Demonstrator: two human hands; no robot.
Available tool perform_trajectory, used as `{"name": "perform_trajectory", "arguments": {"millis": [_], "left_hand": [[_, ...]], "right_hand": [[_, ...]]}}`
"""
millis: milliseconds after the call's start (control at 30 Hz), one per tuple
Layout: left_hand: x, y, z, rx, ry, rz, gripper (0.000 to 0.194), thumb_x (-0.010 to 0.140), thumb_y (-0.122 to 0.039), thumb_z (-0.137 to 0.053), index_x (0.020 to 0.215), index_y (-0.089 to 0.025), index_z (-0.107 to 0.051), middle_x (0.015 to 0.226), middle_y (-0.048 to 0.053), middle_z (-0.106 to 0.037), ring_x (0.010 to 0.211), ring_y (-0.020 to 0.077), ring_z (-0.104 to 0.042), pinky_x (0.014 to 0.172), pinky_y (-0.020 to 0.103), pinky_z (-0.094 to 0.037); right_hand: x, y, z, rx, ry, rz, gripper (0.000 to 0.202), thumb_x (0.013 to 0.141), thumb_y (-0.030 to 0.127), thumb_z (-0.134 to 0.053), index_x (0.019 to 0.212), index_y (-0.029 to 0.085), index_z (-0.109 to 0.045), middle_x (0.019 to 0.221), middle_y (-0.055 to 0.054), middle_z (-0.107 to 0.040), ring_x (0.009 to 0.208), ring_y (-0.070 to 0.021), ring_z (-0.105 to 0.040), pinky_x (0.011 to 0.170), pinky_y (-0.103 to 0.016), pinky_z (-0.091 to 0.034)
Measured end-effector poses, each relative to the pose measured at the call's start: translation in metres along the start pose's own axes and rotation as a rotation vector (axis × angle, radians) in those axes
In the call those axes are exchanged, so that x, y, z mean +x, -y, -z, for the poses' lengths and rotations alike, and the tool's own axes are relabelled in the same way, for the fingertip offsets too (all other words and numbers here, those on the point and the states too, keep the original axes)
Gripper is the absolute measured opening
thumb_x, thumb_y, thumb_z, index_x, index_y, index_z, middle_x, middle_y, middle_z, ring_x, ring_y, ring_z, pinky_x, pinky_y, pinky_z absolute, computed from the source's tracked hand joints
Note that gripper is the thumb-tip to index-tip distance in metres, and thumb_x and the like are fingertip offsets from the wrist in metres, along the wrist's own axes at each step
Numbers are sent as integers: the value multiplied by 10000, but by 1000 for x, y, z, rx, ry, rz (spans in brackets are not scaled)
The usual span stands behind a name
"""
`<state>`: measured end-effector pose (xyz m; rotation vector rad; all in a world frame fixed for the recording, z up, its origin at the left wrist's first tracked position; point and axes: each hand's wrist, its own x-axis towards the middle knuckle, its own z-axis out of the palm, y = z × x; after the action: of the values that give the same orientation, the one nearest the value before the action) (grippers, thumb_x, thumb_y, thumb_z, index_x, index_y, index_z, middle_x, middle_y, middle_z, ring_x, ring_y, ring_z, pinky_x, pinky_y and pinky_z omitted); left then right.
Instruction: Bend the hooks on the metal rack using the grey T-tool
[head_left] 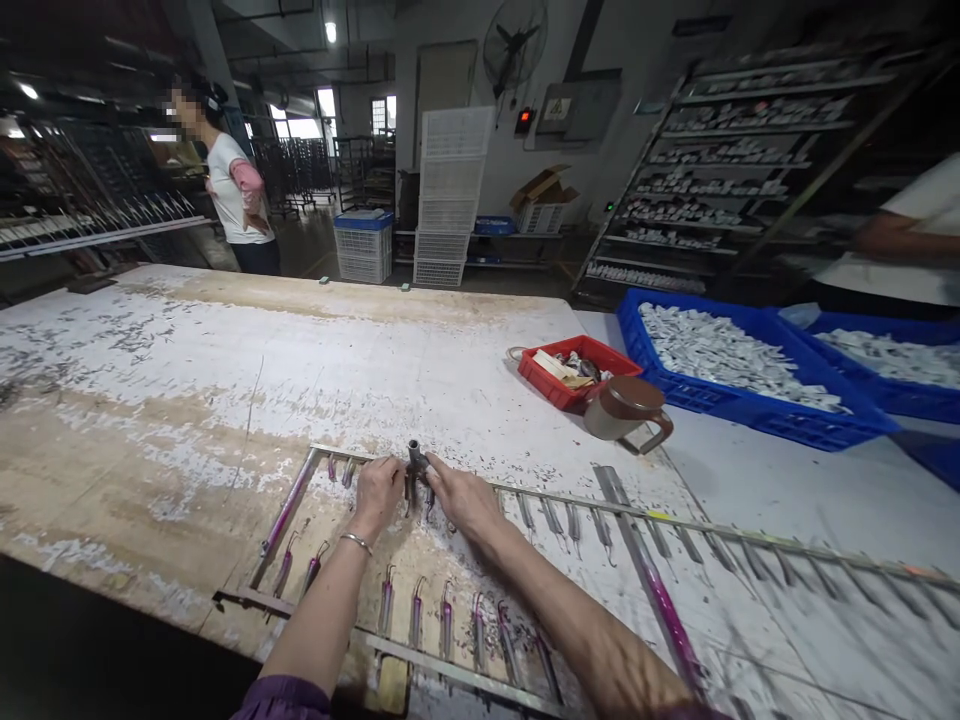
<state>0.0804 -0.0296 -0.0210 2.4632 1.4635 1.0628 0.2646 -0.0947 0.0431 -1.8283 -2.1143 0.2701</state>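
My left hand, with a bracelet at the wrist, has its fingers closed at the far rail of a metal frame. Just to its right, my right hand has its fingers pressed against a dark metal tool with a round hollow end. The tool stands between both hands at the rail. What the left fingertips pinch is too small to make out. Small metal pieces with hooks hang along the far rail, and purple-and-grey hooked pieces line the near rail.
A red bin of small items and a brown-lidded mug stand right of centre. Blue crates hold many white pieces. Thin scraps litter the worn table. One person stands at the back left, another at the right.
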Motion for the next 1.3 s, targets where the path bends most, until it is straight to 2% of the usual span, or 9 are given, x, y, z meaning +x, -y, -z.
{"name": "perform_trajectory", "arguments": {"millis": [167,333,533,700,833,900,1067,1233,1300], "left_hand": [[0,1,2,-65,11,1,180,885,-50,-572,822,-192,-662,796,22,-695,785,178,-638,747,279,-426],[1,1,4,-67,1,8,191,931,-127,-564,772,-193,-647,740,20,-664,748,178,-624,723,279,-421],[0,4,1,-127,21,37,180,863,-47,-575,819,-196,-667,786,19,-685,784,181,-632,744,280,-433],[-2,3,0,-103,31,24,180,891,-83,-583,777,-197,-663,776,24,-689,797,191,-639,758,298,-427],[-3,1,1,-100,29,45,193,857,-36,-585,823,-201,-679,829,23,-717,835,195,-649,793,313,-422],[-3,0,2,-117,18,64,182,861,-46,-589,841,-202,-680,837,23,-721,837,196,-652,791,313,-424],[-3,-3,0,-105,-27,84,133,894,-117,-592,820,-201,-665,800,31,-705,827,208,-652,773,319,-428],[-2,-4,-5,-88,-63,108,170,860,-57,-588,838,-199,-678,823,30,-717,844,208,-656,790,323,-422],[-2,-4,-6,-87,-58,108,165,866,-65,-584,812,-196,-671,806,28,-712,824,203,-654,780,320,-419]], "right_hand": [[-3,-2,1,121,-311,10,519,1098,376,-281,1571,202,-404,1006,-82,-770,866,-208,-729,729,-255,-497],[-2,-3,-9,-4,-45,-7,469,1077,363,-376,1508,231,-504,929,-74,-781,784,-216,-730,645,-261,-482],[-3,-4,-8,123,-353,0,516,1098,373,-274,1547,178,-437,1022,-94,-769,825,-192,-723,707,-249,-497],[-2,-5,-17,-11,-92,22,446,1073,357,-403,1479,229,-534,866,-57,-773,711,-199,-712,599,-242,-468],[-6,-4,-18,79,-379,80,499,1096,370,-321,1542,186,-447,1027,-102,-768,816,-186,-722,666,-231,-498],[-7,-4,-21,89,-452,94,517,1101,356,-280,1545,143,-438,1043,-129,-762,807,-180,-716,668,-227,-501],[-5,-6,-24,-7,-197,64,454,1082,362,-377,1477,205,-537,825,-54,-763,646,-174,-683,560,-220,-458],[-4,-6,-17,105,-434,72,526,1104,368,-265,1546,140,-435,1095,-134,-757,865,-188,-721,738,-241,-522],[-2,-5,-19,55,-330,45,512,1101,355,-286,1534,140,-456,1043,-130,-767,831,-190,-719,714,-243,-520]]}}
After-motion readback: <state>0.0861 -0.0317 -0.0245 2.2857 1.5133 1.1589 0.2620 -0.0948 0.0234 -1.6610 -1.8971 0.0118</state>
